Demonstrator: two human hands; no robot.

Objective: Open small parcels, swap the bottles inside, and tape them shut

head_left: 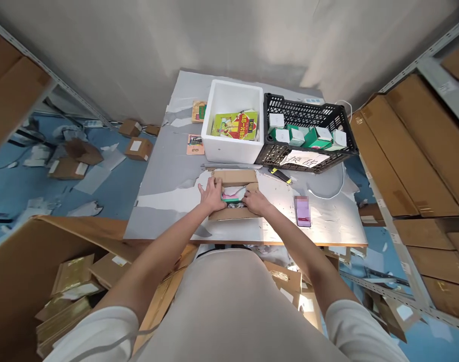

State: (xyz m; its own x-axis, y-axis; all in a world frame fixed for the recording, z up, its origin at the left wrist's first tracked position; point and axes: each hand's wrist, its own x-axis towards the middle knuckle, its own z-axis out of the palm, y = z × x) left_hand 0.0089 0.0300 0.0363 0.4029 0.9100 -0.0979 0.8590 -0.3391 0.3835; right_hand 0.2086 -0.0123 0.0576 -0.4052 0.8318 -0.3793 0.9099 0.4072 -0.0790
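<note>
A small cardboard box (235, 214) lies with its flaps open near the front edge of the table. Inside it show a green-edged item with some pink on it, white paper and crinkled clear wrapping. My left hand (212, 195) grips the box's left end, its fingers over the edge and its thumb reaching inward. At the opposite end, my right hand (255, 201) is closed around the side, with its fingertips bent into the opening. Those fingertips are partly hidden, so whether they also touch the contents cannot be made out.
Behind the box stand a white foam bin (233, 151) with booklets and a black crate (265, 146) holding green-and-white boxes. A yellow-black utility knife (280, 176), a phone (302, 211) and a white cable (327, 197) lie to the right. A big carton (10, 281) stands at lower left.
</note>
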